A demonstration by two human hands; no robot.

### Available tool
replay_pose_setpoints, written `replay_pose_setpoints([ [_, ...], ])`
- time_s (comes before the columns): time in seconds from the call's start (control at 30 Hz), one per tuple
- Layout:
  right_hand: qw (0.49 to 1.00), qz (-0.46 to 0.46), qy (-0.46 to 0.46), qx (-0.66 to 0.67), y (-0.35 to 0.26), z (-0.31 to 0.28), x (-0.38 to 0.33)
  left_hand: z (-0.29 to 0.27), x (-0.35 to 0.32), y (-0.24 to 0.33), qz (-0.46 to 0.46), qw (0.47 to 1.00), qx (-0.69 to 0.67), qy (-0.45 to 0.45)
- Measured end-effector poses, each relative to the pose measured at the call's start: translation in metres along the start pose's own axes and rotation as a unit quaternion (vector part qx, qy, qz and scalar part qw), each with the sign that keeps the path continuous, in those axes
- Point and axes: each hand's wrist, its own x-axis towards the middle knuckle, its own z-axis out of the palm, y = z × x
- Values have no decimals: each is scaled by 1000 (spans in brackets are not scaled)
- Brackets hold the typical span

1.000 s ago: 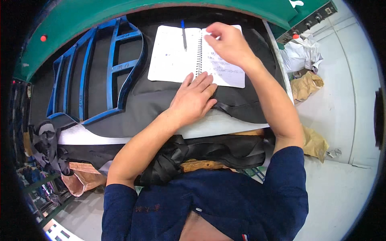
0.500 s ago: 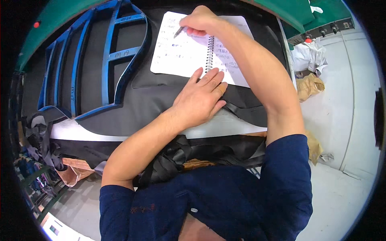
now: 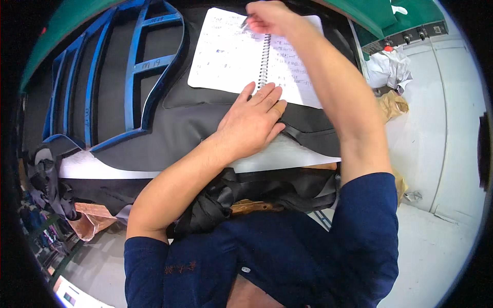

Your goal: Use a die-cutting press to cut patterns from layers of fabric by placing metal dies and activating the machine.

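A spiral-bound notebook lies open on dark grey fabric spread over the table. My right hand is at the notebook's top edge, fingers closed around a pen whose tip touches the left page. My left hand rests flat with fingers together on the fabric at the notebook's lower edge, fingertips touching the spiral binding and the right page.
A blue metal cutting frame lies on the fabric to the left. Black fabric pieces bunch at the table's near edge. Crumpled white paper and brown paper sit on the floor at right. A green machine stands at top right.
My right hand took up the pen from above the notebook and moved left to the top of the left page. My left hand stayed at the notebook's lower edge.
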Motion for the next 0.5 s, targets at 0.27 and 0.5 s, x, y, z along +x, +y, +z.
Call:
replay_pose_setpoints([
  [0.27, 986, -151, -24, 61, 48, -75, -103, -1, 2, 3, 3, 1000, -10, 4],
  [0.5, 942, -272, 178, 84, 129, -82, -173, -4, 6, 6, -1, 1000, -2, -9],
])
